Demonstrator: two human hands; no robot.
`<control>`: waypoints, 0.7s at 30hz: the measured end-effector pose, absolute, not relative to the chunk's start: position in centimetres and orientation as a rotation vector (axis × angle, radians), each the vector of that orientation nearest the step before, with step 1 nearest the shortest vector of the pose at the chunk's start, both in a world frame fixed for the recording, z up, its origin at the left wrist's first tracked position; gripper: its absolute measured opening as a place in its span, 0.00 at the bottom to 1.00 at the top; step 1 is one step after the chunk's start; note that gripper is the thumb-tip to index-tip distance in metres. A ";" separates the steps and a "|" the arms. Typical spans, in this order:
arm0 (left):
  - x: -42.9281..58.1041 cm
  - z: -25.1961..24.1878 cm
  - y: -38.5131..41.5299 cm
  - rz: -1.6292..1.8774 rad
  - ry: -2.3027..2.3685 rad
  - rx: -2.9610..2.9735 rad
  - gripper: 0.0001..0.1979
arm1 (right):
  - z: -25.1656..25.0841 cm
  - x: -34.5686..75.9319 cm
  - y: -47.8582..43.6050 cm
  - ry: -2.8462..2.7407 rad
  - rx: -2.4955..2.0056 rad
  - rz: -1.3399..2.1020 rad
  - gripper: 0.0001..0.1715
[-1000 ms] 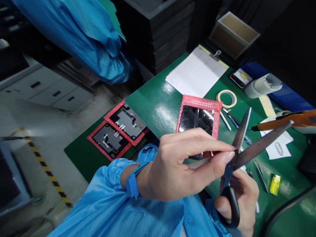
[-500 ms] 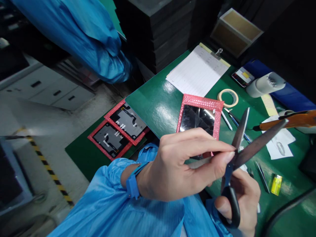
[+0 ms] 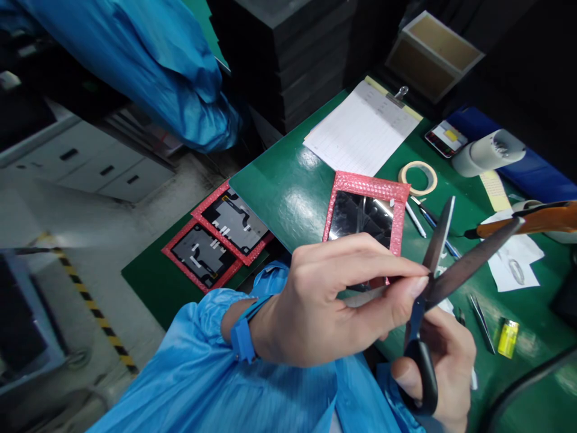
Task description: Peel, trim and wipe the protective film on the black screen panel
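My right hand (image 3: 446, 361) grips a pair of scissors (image 3: 426, 313) by the black handles, with the thumb through one loop. The blades are spread apart and point up and to the right. My left hand (image 3: 342, 300) is closed in a pinch, thumb and forefinger pressed together right at the scissors' pivot. Whatever lies between those fingertips is too small or hidden to make out. Behind the left hand, a black glossy panel in a pink bubble-wrap sleeve (image 3: 398, 225) lies on the green table, partly covered by the hand.
Two wrapped panels (image 3: 234, 224) rest at the left on a lower green surface. A clipboard with paper (image 3: 356, 129), a tape roll (image 3: 418, 178), a white cup (image 3: 489, 153), tweezers (image 3: 481, 323), a yellow battery-like item (image 3: 508, 338) and an orange-handled tool (image 3: 532, 219) lie around. Another person's blue sleeve (image 3: 180, 78) is upper left.
Both hands and the scissors hold almost the same pose. The view has shifted very slightly, so the table items appear a little further right.
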State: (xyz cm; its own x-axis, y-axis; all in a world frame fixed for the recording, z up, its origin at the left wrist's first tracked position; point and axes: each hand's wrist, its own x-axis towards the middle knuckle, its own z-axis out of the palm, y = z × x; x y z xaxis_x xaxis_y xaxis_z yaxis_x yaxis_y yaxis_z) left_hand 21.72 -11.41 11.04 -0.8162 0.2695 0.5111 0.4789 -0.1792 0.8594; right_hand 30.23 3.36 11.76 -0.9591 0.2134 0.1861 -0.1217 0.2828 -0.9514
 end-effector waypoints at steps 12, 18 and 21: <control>21.6 10.9 -11.3 -2.132 -1.918 -0.877 0.01 | 11.5 31.1 3.8 -2.264 -0.136 1.737 0.33; 21.6 10.9 -11.4 -2.139 -1.911 -0.880 0.01 | 11.4 31.3 3.8 -2.268 -0.126 1.717 0.32; 21.6 10.9 -11.4 -2.152 -1.900 -0.877 0.01 | 11.0 31.8 3.8 -2.270 -0.172 1.741 0.32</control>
State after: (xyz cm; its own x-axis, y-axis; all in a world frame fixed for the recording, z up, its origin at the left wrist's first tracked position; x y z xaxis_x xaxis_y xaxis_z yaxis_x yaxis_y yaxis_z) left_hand 21.55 -11.42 10.93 -0.8204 0.2683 0.5050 0.4679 -0.1926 0.8625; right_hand 31.79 3.76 11.03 -0.9552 0.2585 0.1443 -0.0723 0.2692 -0.9604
